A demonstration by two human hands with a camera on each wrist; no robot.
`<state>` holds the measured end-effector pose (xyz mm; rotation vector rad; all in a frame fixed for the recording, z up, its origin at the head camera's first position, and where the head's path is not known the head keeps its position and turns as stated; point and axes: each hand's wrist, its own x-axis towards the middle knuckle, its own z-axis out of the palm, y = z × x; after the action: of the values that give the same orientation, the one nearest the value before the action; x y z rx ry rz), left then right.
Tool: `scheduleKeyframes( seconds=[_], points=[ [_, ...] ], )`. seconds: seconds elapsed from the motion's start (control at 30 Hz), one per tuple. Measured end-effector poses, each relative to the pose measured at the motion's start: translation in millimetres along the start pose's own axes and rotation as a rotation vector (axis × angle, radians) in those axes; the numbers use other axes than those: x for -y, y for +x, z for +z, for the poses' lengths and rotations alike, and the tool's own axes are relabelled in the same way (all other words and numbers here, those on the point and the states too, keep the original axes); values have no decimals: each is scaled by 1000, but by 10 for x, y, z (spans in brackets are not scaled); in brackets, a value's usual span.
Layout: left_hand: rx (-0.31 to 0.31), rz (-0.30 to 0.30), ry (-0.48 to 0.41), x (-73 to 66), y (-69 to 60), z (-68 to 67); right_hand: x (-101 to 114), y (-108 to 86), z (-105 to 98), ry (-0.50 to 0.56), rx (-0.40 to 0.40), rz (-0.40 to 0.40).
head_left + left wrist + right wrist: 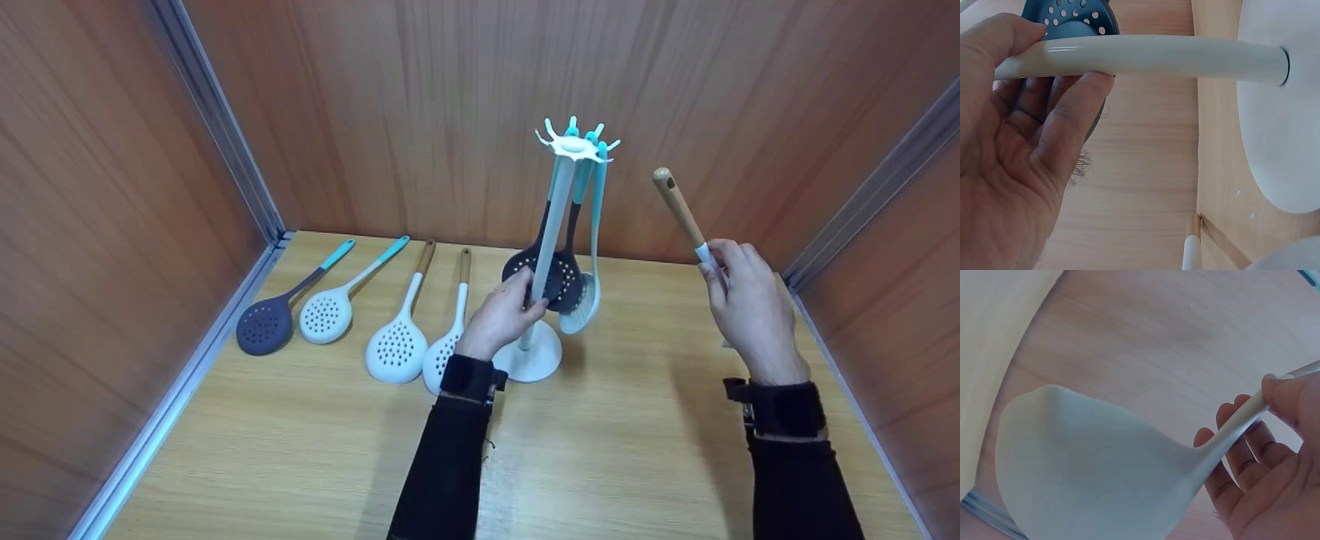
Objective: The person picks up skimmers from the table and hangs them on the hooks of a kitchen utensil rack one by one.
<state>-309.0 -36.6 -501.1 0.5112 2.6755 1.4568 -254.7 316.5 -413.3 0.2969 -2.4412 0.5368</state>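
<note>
My left hand (504, 311) grips the pole of a white utensil stand (556, 225), thumb and fingers around it in the left wrist view. Dark skimmers (571, 281) and a white skimmer (581, 309) with turquoise handles hang from the stand's hooked top. Off to the right, my right hand (750, 304) holds a white spatula (1100, 461) by its neck, raised above the table. Its wooden handle (679, 206) points up and its broad, solid head shows in the right wrist view; in the head view the hand and forearm hide that head.
Left of the stand lie a dark skimmer (265, 327), a white skimmer (326, 316) with a turquoise handle, and two white skimmers (397, 349) with wooden handles. Wooden panels (420, 112) enclose the table (300, 442) at the back and both sides.
</note>
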Motion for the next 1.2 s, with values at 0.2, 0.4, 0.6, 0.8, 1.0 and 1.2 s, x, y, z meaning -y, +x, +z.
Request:
scheduleKeyframes(
  seconds=[0.2,0.4,0.6,0.8,1.0,1.2],
  points=[
    [-20,40,22,9,-12,2,83,-1,-28,-14,-40,-44],
    [-18,35,20,12,-17,2,186,-2,-57,8,-28,-44],
    [-7,16,6,2,-17,-2,279,-5,-86,7,-18,-34],
    [1,8,-10,-4,-18,-4,353,-7,-111,7,-13,-40],
    [7,8,-24,-5,-19,-8,413,-9,-128,7,-29,-55],
    [-8,41,15,-2,-14,-2,467,-5,-132,26,-46,-72]
  ],
)
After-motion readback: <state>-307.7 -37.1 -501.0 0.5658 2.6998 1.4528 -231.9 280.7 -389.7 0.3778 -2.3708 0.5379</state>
